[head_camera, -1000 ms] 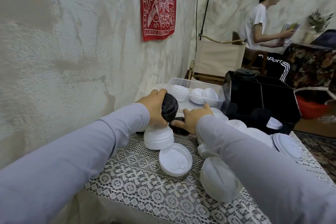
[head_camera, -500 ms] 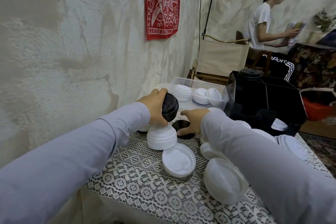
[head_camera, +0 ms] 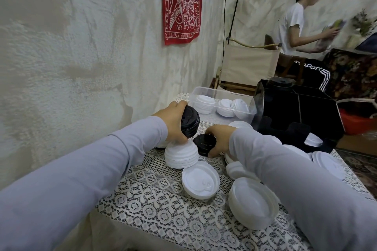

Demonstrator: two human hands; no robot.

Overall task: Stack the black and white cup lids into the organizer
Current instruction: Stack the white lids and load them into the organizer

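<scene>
My left hand (head_camera: 173, 123) grips a small stack of black lids (head_camera: 189, 121), held on edge above a pile of white lids (head_camera: 181, 156). My right hand (head_camera: 221, 140) pinches a single black lid (head_camera: 204, 144), tilted just off the lace cloth. The black organizer (head_camera: 306, 116) stands at the back right with black lids (head_camera: 280, 83) showing at its top and a white lid (head_camera: 313, 140) in its front slot. Loose white lids (head_camera: 201, 182) and a white stack (head_camera: 252, 203) lie in front.
A clear plastic tray (head_camera: 206, 91) with white lids sits at the far table edge beside the organizer. The wall runs close along the left. Beyond the table stand a folding chair (head_camera: 248, 64) and a person (head_camera: 293, 22). More white lids (head_camera: 326, 164) lie at the right.
My right hand has lifted the single black lid off the cloth and tipped it up toward the left. My left hand keeps its black stack in much the same place.
</scene>
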